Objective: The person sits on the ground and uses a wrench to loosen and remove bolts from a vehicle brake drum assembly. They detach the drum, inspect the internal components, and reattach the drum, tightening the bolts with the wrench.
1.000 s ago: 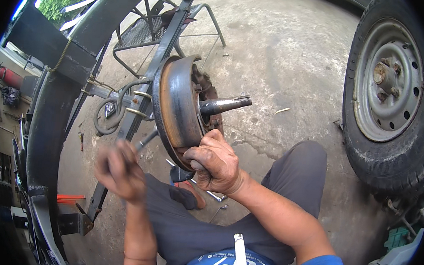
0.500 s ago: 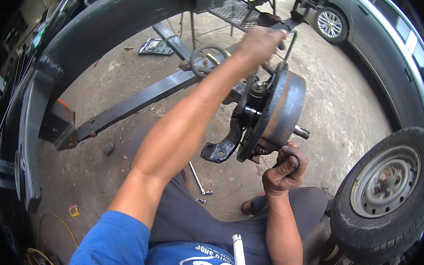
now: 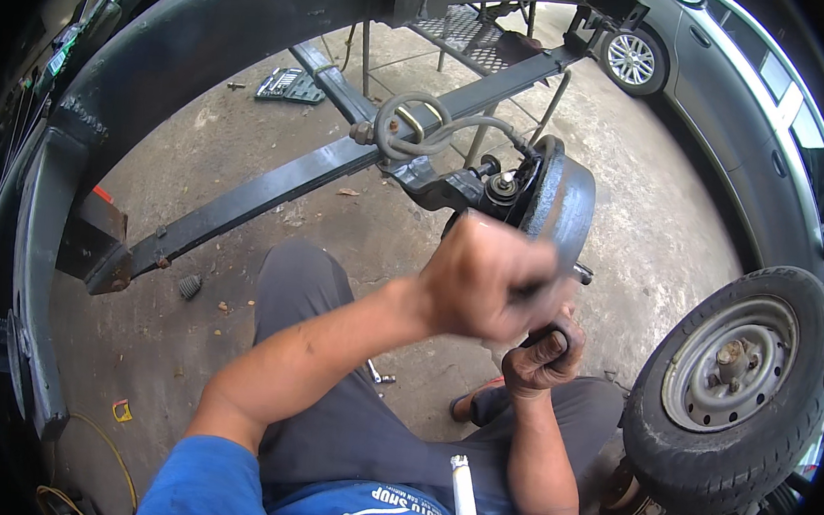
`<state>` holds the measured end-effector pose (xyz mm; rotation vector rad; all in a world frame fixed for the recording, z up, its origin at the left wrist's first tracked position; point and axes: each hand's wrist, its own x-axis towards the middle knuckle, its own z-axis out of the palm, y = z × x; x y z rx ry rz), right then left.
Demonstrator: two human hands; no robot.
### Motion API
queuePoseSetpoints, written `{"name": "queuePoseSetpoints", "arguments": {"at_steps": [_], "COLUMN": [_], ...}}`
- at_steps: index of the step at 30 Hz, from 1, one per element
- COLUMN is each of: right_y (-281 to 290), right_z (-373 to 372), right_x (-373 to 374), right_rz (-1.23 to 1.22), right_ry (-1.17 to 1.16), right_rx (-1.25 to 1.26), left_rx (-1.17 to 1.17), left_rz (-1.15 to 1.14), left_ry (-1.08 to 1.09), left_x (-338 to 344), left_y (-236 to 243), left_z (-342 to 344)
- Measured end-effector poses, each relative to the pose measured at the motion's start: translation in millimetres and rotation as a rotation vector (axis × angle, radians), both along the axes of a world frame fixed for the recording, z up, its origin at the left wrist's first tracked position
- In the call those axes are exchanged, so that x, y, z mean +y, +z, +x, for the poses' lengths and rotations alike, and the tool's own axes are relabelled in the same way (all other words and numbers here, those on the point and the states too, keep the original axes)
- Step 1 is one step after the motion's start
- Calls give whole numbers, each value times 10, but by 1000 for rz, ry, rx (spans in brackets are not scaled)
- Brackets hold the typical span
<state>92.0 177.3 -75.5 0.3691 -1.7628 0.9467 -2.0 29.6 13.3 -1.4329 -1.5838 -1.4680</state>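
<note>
A brake drum [image 3: 571, 200] is mounted on an axle end in front of me, with a short metal stub [image 3: 582, 273] sticking out of its outer face. Just below the drum, my right hand [image 3: 542, 357] is closed round a dark piece with a rounded end [image 3: 555, 333]. My left hand [image 3: 493, 278] is a fist, smeared by motion, in front of the drum's lower part and just above my right hand. Something dark shows at its fingers, too blurred to name. The fist hides the drum's lower edge. A black suspension arm [image 3: 437, 190] joins the drum from the left.
A long metal bar [image 3: 272, 193] crosses under a curved frame rail [image 3: 256, 27], with a looped hose [image 3: 412, 134] over it. A wheel with tyre [image 3: 734, 365] stands at right, a parked car [image 3: 733, 118] behind. An open tool case [image 3: 290, 85] and a wrench [image 3: 379, 375] lie on the floor.
My left hand has swung down from above the drum to just over my right hand. My right hand keeps its hold below the drum. The view has shifted slightly.
</note>
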Motion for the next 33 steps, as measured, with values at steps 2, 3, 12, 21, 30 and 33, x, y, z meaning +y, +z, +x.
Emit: {"name": "queuePoseSetpoints", "arguments": {"at_steps": [2, 3, 12, 21, 30, 33], "right_y": [-11, -22, -73, -52, -41, -34], "right_z": [-5, -9, -5, 17, 40, 38], "right_x": [-11, -12, -10, -38, 27, 28], "right_rz": [-11, -26, 5, -42, -33, -16], "right_ry": [20, 30, 18, 10, 44, 47], "right_rx": [11, 6, 14, -21, 8, 1], "left_rx": [-460, -606, -572, -127, -1101, -964], "left_rz": [-68, -170, 106, 58, -288, -267], "left_ry": [155, 257, 86, 93, 286, 93], "left_x": [269, 359, 79, -361, 588, 551], "left_y": [430, 618, 207, -451, 880, 663], "left_z": [-469, -685, -271, 474, -975, -1079]}}
